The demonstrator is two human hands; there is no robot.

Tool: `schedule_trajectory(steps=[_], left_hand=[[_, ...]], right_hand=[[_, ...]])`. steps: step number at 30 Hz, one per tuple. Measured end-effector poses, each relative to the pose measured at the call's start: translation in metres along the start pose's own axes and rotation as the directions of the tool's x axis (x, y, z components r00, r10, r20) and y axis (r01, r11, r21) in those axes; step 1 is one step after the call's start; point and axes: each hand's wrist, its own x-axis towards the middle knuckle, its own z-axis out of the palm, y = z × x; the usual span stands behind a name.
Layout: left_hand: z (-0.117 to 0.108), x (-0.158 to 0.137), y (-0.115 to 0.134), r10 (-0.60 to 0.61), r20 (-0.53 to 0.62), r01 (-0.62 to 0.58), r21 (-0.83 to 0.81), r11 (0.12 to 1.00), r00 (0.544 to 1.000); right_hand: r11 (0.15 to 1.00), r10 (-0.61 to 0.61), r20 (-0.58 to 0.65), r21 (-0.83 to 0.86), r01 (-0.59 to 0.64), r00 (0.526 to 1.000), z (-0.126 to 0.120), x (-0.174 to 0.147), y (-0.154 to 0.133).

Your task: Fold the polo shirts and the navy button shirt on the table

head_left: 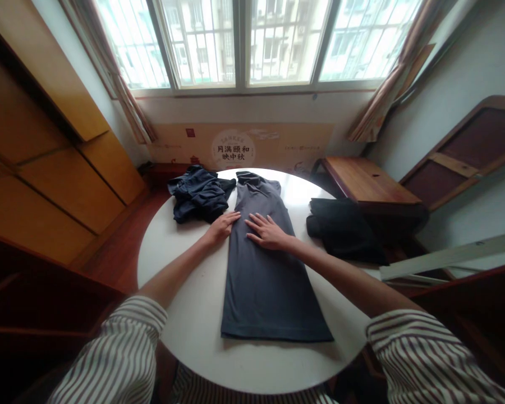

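A dark grey-blue shirt (269, 292), folded into a long panel, lies flat on a round white table (185, 314). Its collar end points to the window and its hem faces me. My left hand (224, 225) rests at the shirt's left edge, fingertips on the cloth. My right hand (267, 231) lies flat on the middle of the shirt with its fingers spread. Neither hand grips anything. Left of the collar sits a crumpled dark navy garment (200, 193). At the table's right edge is a folded black garment (345, 230).
Beyond the table's far right stands a wooden side table or stool (370, 179). Wooden cabinets (54, 185) line the left wall. A barred window (244, 45) with curtains is ahead, above a beige printed banner (278, 146). A pale wooden rail (454, 255) is at the right.
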Motion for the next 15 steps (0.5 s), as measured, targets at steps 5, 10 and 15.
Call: schedule_trajectory(steps=[5,10,15], left_hand=[[-0.003,-0.002,0.006,0.007,-0.015,-0.007,0.026,1.000,1.000],[-0.006,-0.002,0.011,-0.015,-0.021,0.016,0.039,0.999,1.000],[-0.007,-0.001,0.013,-0.029,-0.003,0.029,0.029,0.999,1.000]], right_hand=[[0.959,-0.276,0.047,0.072,0.273,0.960,0.015,-0.037,-0.040],[0.877,-0.441,0.061,0.242,0.416,0.895,0.016,-0.087,-0.083],[0.730,-0.610,0.050,0.423,0.537,0.791,0.008,-0.126,-0.114]])
